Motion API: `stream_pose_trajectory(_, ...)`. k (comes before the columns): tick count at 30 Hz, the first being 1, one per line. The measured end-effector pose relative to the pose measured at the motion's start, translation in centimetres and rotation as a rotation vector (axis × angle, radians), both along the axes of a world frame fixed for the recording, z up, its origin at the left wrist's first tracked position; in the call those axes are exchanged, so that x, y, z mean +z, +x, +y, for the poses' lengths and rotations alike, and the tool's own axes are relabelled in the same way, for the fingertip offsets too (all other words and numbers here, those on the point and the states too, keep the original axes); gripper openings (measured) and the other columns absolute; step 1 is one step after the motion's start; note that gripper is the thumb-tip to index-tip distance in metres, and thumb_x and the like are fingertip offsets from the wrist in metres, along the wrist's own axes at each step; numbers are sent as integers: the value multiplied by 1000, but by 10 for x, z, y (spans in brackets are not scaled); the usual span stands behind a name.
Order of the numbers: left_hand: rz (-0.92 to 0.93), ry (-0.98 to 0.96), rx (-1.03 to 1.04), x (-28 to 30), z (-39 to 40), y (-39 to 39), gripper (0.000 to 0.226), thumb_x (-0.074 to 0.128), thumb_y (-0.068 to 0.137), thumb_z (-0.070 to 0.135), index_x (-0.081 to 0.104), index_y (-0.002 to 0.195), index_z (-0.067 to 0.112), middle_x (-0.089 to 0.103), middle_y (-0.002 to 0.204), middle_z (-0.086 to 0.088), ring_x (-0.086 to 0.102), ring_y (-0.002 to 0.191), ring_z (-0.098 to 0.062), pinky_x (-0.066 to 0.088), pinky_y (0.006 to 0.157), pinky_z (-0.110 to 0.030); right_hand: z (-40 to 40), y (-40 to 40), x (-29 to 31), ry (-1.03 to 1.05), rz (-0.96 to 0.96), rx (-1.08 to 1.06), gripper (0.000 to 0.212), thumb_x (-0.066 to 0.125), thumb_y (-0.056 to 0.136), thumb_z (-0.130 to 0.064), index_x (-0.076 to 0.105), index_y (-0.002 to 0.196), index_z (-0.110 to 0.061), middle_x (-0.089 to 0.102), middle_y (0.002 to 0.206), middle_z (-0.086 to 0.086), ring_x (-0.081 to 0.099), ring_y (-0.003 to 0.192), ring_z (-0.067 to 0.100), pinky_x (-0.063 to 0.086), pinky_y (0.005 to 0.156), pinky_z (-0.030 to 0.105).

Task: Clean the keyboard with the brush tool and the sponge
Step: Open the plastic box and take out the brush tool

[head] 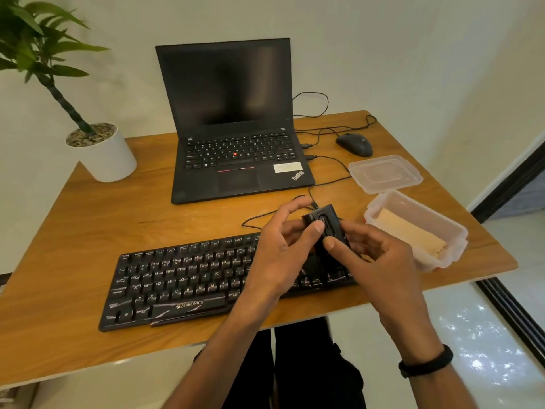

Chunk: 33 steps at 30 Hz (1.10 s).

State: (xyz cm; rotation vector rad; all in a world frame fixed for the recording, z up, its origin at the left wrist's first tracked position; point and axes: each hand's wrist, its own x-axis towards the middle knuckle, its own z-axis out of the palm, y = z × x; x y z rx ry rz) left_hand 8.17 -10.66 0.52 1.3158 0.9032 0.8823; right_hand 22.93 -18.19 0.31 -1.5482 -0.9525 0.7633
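We hold the brush tool (326, 228) with both hands above the right end of the keyboard (206, 278). The left hand (277, 249) and right hand (374, 258) pinch it, thumbs on top. The keyboard's long axis runs left to right just under them. One sponge (408, 231) lies in the box (454, 234), nearer our right hand.

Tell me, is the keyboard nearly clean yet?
Not yet. Done: the tub's lid is off and lies on the table. In hand: both hands, left and right, hold the black brush tool above the keyboard. Left: brushing the keys, then wiping with the sponge, which sits in the open tub.
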Motion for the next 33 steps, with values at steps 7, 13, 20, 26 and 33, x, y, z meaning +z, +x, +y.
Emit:
stream_pose_trajectory(7,-46,-121,11,0,-8,-26,37,75,93,29,67,129,33,79,109,7,72,106,-5,56,87,-19,-3,-23,-12,-47,437,91,42,79,77,-23,75,117,-13,80,106,8,75,105,24,63,84,36)
stream_pose_trajectory(13,-125,-235,40,-11,-29,-37,30,79,88,21,76,118,18,80,107,3,75,104,-9,59,89,-22,-15,-36,-26,-42,546,84,56,87,68,-29,76,119,-10,76,116,14,72,113,29,54,96,48)
stream_pose_trajectory(20,-187,-278,47,-16,-37,-43,30,78,88,15,76,118,16,80,110,-1,75,108,-13,60,90,-25,-20,-45,-25,-38,580,50,64,83,66,-25,69,125,-7,77,114,12,74,109,26,61,88,40)
stream_pose_trajectory(26,-190,-271,-3,-11,-35,-48,34,77,90,16,74,124,15,79,113,-2,74,110,-14,59,89,-24,-23,-49,-23,-15,613,46,86,102,48,-42,73,121,-9,77,113,13,76,105,25,63,75,32)
stream_pose_trajectory(33,-235,-306,1,-9,-39,-49,30,78,81,18,78,111,18,80,107,-3,76,101,-12,58,79,-19,-28,-57,-17,-25,555,-20,71,94,64,-35,69,126,-10,78,111,10,75,107,24,56,98,48)
